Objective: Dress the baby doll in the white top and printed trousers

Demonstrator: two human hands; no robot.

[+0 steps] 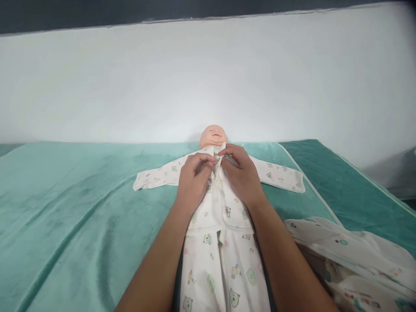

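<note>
A baby doll (212, 135) lies on its back, dressed in a white printed top (203, 219) with long sleeves spread out to both sides. White pants (211, 268) with the same animal print cover its legs. My left hand (196, 173) pinches the top's front edge near the neck. Just beside it, my right hand (238, 171) has its thumb and fingers closed on the other front edge, close to the collar. A button (219, 183) shows lower down the front. My fingers hide the exact spot being gripped.
The doll lies on a light green blanket (81, 199) over a darker green cover (328, 182). At the lower right is a heap of white printed clothes (351, 255). A white wall (208, 78) rises right behind the doll's head.
</note>
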